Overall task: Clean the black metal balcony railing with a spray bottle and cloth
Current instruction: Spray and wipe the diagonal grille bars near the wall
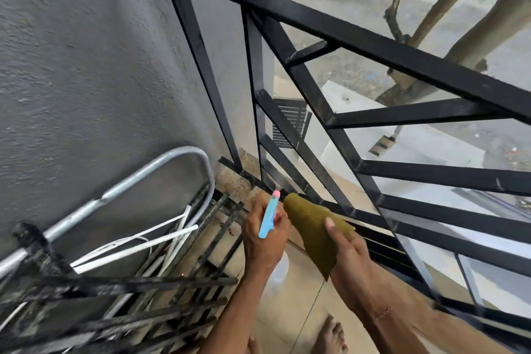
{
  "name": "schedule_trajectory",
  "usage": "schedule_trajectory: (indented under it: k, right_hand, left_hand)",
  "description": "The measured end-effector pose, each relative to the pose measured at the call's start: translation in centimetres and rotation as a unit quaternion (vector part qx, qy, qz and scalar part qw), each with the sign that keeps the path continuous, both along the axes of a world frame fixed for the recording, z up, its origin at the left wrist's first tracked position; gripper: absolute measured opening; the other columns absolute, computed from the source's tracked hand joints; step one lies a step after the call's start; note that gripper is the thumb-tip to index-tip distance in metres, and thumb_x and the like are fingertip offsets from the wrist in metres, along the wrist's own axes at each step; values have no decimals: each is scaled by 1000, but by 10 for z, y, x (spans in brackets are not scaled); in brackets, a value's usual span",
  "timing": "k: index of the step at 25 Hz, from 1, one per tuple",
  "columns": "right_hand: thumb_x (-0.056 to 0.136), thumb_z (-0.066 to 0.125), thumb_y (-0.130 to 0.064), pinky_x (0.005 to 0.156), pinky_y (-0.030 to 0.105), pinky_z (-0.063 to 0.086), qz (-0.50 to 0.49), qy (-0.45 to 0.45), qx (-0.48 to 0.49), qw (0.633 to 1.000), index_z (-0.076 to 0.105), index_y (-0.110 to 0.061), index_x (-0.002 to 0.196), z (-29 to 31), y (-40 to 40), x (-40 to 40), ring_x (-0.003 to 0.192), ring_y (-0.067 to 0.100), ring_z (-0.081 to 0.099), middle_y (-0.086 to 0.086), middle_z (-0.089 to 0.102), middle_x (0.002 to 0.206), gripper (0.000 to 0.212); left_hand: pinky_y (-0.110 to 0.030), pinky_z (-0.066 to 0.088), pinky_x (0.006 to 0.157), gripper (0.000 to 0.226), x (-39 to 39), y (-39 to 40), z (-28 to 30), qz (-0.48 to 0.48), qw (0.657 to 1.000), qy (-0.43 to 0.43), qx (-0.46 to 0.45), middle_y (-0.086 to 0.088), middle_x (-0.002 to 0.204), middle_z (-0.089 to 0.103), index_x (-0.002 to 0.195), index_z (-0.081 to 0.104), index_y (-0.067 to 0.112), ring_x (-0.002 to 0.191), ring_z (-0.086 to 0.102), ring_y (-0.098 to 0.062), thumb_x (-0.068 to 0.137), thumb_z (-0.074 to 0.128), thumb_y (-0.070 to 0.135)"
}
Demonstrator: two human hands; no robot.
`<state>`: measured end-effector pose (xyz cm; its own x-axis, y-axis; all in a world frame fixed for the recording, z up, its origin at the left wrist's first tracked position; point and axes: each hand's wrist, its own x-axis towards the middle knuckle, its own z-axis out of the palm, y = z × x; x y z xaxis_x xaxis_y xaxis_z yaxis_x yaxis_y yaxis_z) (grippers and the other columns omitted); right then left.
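Observation:
The black metal balcony railing (pixel 339 129) runs diagonally from top centre to the right edge, with slanted bars down to its bottom rail. My left hand (pixel 264 236) grips a spray bottle (pixel 268 217) with a blue trigger head and pink nozzle; the nozzle points at the railing's bottom corner near the wall. The bottle's clear body shows blurred under my wrist. My right hand (pixel 347 250) holds an olive-green cloth (pixel 311 227), its tip close to the bottom rail, just right of the nozzle.
A grey rough wall (pixel 86 66) fills the left. Against it lean a silver tube frame (pixel 123 184), white rods and a dirty black metal grille (pixel 120 290). My bare feet (pixel 330 336) stand on beige floor tiles. Beyond the railing lie a street and tree trunks.

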<state>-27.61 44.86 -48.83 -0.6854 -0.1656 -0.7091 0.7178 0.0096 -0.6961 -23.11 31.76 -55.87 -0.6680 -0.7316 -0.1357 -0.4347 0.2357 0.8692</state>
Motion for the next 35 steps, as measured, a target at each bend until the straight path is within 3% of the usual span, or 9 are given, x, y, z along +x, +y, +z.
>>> schedule_trajectory:
  k: [5, 12, 16, 22, 24, 28, 30, 33, 35]
  right_hand:
    - [94, 51, -48, 96, 35, 51, -47, 156, 50, 985, 70, -27, 106, -5, -20, 19, 101, 11, 68, -11, 75, 100, 30]
    - [106, 38, -34, 58, 23, 45, -28, 251, 137, 958, 57, 1, 117, -15, -95, 14, 63, 11, 54, 0, 51, 73, 41]
    - [104, 37, -31, 69, 29, 50, 51, 184, 97, 977, 50, 5, 113, -36, -150, -39, 75, 24, 54, 20, 55, 97, 40]
    - [99, 44, -15, 93, 47, 45, 253, 389, 196, 864, 55, 7, 124, -91, -173, -62, 97, 41, 49, 24, 58, 113, 35]
    - [97, 48, -5, 88, 36, 44, 323, 366, 222, 844, 59, 10, 120, -105, -153, -60, 92, 39, 48, 23, 59, 106, 29]
    - [97, 49, -23, 109, 37, 39, 292, 329, 238, 866, 39, 0, 148, -119, -121, -43, 116, 37, 47, 19, 50, 137, 56]
    - [95, 40, -30, 93, 39, 46, 248, 327, 269, 871, 44, 3, 139, -126, -101, -34, 98, 37, 51, 23, 55, 121, 55]
    - [99, 39, -2, 69, 16, 44, 219, 247, 316, 889, 52, -2, 107, -138, -71, -31, 79, 28, 45, 11, 48, 86, 16]
    - [98, 39, 2, 64, 21, 47, 231, 233, 340, 881, 50, -5, 98, -142, -67, -32, 77, 30, 50, 9, 49, 82, 13]
  left_hand:
    - [-19, 49, 61, 18, 5, -18, 8, -24, 1000, -4, 9, 3, 79, 56, 100, 63, 19, 78, 58, -19, 90, 78, 19]
    - [-25, 57, 62, 9, -4, -47, 37, -58, 998, 17, 15, 4, 76, 61, 95, 66, 17, 70, 63, -14, 92, 74, 15]
    - [-38, 54, 58, 14, -2, -67, 44, -45, 998, 32, -18, 4, 69, 57, 87, 63, 19, 62, 57, -13, 89, 73, 9]
    - [-42, 45, 51, 24, 5, -102, 41, -55, 993, 76, -65, -2, 61, 46, 76, 54, 14, 54, 43, -14, 90, 71, 5]
    - [-45, 46, 52, 23, 3, -100, 36, -66, 994, 65, -63, -1, 63, 46, 76, 55, 14, 55, 44, -16, 88, 72, 4]
    - [-38, 47, 54, 20, -4, -83, 30, -95, 994, 36, -50, 1, 64, 45, 80, 56, 16, 57, 45, -16, 87, 73, 8]
    - [-29, 42, 54, 22, -10, -76, 24, -104, 992, 23, -62, 7, 63, 40, 79, 55, 16, 57, 42, -11, 89, 73, 7]
    - [-35, 45, 57, 20, -18, -69, 13, -117, 992, 12, -43, 8, 67, 43, 85, 57, 17, 62, 44, -13, 88, 75, 9]
    - [-39, 50, 60, 21, -21, -67, 10, -124, 992, 9, -39, 6, 70, 45, 89, 58, 17, 65, 47, -14, 86, 76, 8]
